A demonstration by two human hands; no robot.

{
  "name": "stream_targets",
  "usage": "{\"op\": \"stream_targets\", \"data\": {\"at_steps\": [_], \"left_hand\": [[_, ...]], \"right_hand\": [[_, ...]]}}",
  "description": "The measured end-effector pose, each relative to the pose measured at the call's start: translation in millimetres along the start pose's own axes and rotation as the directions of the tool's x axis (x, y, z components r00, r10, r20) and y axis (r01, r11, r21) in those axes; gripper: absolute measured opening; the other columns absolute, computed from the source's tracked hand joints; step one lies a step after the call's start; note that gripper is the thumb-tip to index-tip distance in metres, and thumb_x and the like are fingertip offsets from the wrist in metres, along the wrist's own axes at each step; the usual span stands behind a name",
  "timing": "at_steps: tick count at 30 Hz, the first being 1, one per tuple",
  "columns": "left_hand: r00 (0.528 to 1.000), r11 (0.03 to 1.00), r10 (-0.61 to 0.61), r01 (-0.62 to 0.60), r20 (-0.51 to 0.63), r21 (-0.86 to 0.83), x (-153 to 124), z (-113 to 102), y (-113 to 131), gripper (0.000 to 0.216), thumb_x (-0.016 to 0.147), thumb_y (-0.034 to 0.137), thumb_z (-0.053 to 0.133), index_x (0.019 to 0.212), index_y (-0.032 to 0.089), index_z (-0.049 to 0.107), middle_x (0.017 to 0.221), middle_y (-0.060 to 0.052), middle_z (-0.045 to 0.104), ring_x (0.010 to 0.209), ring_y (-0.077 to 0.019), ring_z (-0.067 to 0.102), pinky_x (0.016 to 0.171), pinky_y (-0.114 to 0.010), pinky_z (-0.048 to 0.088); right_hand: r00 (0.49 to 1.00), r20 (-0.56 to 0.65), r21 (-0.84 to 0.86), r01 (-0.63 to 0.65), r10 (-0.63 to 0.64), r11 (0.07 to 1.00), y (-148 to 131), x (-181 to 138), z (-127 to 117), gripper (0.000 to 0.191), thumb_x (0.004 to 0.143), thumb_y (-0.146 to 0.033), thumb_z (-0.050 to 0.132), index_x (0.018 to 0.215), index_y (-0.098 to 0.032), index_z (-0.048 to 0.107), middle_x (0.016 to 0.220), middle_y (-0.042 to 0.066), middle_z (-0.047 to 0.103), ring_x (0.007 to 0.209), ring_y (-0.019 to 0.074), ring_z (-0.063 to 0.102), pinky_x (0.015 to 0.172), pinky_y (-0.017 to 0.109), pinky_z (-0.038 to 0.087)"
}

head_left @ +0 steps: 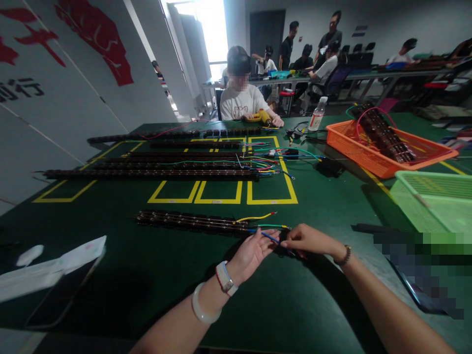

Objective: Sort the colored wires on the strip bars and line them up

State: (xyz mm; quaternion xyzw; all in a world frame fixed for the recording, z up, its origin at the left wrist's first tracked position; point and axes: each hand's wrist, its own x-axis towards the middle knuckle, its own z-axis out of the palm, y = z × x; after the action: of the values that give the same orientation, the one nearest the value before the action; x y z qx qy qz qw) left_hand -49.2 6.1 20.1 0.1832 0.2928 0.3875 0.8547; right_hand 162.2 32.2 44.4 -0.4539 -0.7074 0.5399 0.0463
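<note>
A dark strip assembly [191, 222] lies across the near middle of the green table, with a yellow wire [256, 217], a green wire [271, 226] and a blue wire [271, 237] coming out of its right end. Palm turned up, my left hand [252, 253] has the blue wire across its fingers, with the thumb against it. My right hand [311, 239] pinches the far end of that blue wire; the fingertips hide the tip. Both hands are just right of the strip, close together.
Behind lie several long dark strips [155, 173] with wire ends, over yellow taped boxes. An orange basket [387, 169], a green basket [435, 196] and a bottle [317, 114] stand right. A phone [61, 297] lies left. Opposite, a person [241, 96] holds a yellow heat gun [263, 117].
</note>
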Motion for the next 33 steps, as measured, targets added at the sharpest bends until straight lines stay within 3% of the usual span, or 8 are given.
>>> {"op": "stream_targets", "data": {"at_steps": [4,7,12,17,23,26,29,33], "left_hand": [[1.0,1.0,-0.014,0.013,0.007,0.004,1.1,-0.6,-0.5,0.034,0.091,0.033,0.044,0.112,0.01,0.057,0.122,-0.017,0.058,0.117,-0.0219,0.052,0.106,-0.039,0.033],[0.999,0.998,-0.052,0.052,-0.007,0.023,1.3,-1.9,-1.6,0.043,0.09,0.04,0.042,0.116,0.008,0.053,0.118,-0.02,0.06,0.11,-0.0239,0.057,0.104,-0.042,0.035],[0.993,0.984,-0.115,0.111,0.016,0.139,-1.3,-0.4,-2.8,0.05,0.09,0.046,0.037,0.103,0.003,0.059,0.11,-0.024,0.062,0.101,-0.0267,0.062,0.1,-0.046,0.037],[0.994,0.981,-0.089,0.075,0.069,0.18,-2.6,-0.2,-3.2,0.035,0.091,0.034,0.04,0.093,0.006,0.062,0.104,-0.021,0.066,0.098,-0.0243,0.063,0.1,-0.046,0.037],[0.991,0.979,-0.072,0.049,0.116,0.197,-2.4,-2.7,-3.0,0.032,0.09,0.031,0.042,0.093,0.005,0.062,0.105,-0.021,0.065,0.098,-0.0241,0.063,0.098,-0.044,0.038],[0.991,0.98,-0.071,0.048,0.114,0.193,-3.2,-2.7,-3.0,0.031,0.09,0.029,0.042,0.093,0.005,0.062,0.104,-0.021,0.065,0.097,-0.0239,0.063,0.098,-0.044,0.039],[0.991,0.982,-0.076,0.055,0.113,0.179,-4.2,-2.1,-2.8,0.03,0.09,0.028,0.042,0.093,0.005,0.061,0.103,-0.021,0.065,0.096,-0.0235,0.063,0.098,-0.044,0.039],[0.991,0.983,-0.081,0.062,0.109,0.171,-4.3,-0.9,-2.0,0.03,0.09,0.028,0.043,0.093,0.004,0.062,0.103,-0.021,0.065,0.097,-0.0235,0.063,0.098,-0.044,0.038]], "right_hand": [[0.999,-0.026,-0.072,-0.026,0.024,0.997,2.0,0.2,-0.2,0.045,0.083,-0.055,0.048,0.068,-0.015,0.06,0.051,0.001,0.056,0.04,0.0095,0.05,0.038,0.019,0.032],[0.986,-0.166,-0.203,-0.01,-0.025,0.979,4.9,1.8,-2.1,0.044,0.086,-0.052,0.044,0.07,-0.016,0.061,0.056,0.002,0.059,0.044,0.0103,0.05,0.042,0.021,0.031],[0.911,-0.366,-0.561,-0.051,-0.192,0.826,11.8,7.6,-1.9,0.037,0.089,-0.046,0.043,0.07,-0.019,0.06,0.061,0.003,0.061,0.052,0.0131,0.052,0.05,0.025,0.031],[0.886,-0.37,-0.732,-0.092,-0.28,0.676,21.4,14.4,4.8,0.034,0.091,-0.044,0.043,0.076,-0.019,0.06,0.065,0.004,0.063,0.054,0.0146,0.055,0.049,0.025,0.027],[0.866,-0.366,-0.806,-0.113,-0.339,0.581,25.7,17.9,7.9,0.04,0.091,-0.047,0.041,0.07,-0.019,0.061,0.062,0.005,0.062,0.052,0.0145,0.055,0.049,0.026,0.024],[0.861,-0.384,-0.788,-0.117,-0.333,0.604,22.9,15.2,6.5,0.043,0.089,-0.051,0.043,0.066,-0.019,0.061,0.06,0.004,0.061,0.052,0.0145,0.054,0.048,0.026,0.024],[0.831,-0.438,-0.716,-0.091,-0.343,0.692,12.2,11.8,1.6,0.044,0.087,-0.056,0.045,0.067,-0.02,0.06,0.062,0.004,0.061,0.056,0.0152,0.055,0.051,0.025,0.03],[0.779,-0.458,-0.605,0.078,-0.427,0.792,-8.8,17.9,-5.8,0.035,0.086,-0.052,0.05,0.083,-0.02,0.064,0.079,0.004,0.064,0.073,0.0171,0.058,0.066,0.028,0.042]]}}
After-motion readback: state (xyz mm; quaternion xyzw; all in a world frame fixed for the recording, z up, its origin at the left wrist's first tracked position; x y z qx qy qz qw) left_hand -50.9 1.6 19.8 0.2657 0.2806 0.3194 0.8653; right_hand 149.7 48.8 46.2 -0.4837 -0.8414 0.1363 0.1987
